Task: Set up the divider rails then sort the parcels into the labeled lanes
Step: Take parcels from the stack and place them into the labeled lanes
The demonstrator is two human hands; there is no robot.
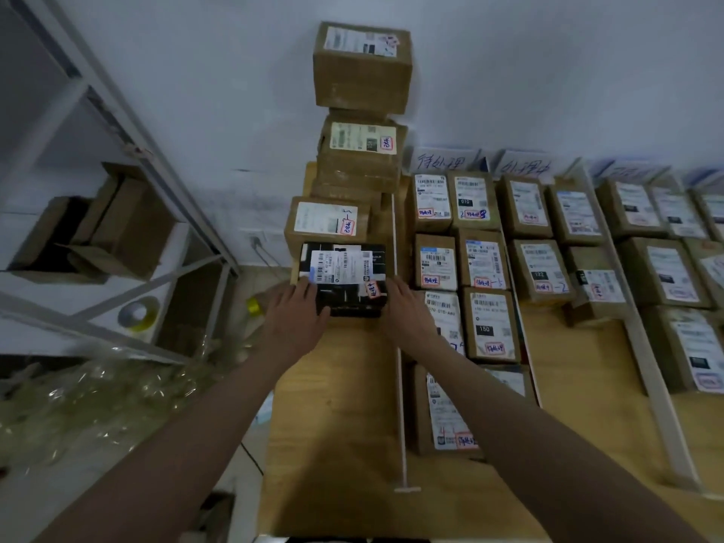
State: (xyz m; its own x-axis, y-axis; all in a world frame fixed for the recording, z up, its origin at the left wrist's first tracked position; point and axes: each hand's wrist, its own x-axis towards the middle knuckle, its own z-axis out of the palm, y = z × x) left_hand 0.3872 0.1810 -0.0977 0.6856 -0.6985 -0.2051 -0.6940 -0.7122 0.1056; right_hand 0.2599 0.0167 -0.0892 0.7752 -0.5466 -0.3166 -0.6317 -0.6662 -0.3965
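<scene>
Black carton w/ white shipping label, the black parcel [344, 280], sits in the leftmost lane of the wooden tabletop [333, 417], at the near end of a row of brown parcels that runs back to the tabletop's far edge by the wall. Left hand [295, 311] on its left near corner, right hand [403, 303] on its right side; fingers of both lie fairly straight against the box, pressing, not wrapped round it. Judgement: two-sided hold is for squaring the box up behind the brown labeled parcel [327, 221] and keeping it clear of the white divider rail [400, 386] just to its right.

Appearance: black w/ pale print, white barcode label across top, small red-outlined handwritten tag at the near right corner; text too blurred to read. Edges look crisp, no dents seen.

Rails appear set; lanes to the right already hold rows of brown parcels, w/ handwritten lane cards [442, 160] at the far edge. Near part of the left lane is bare wood.
</scene>
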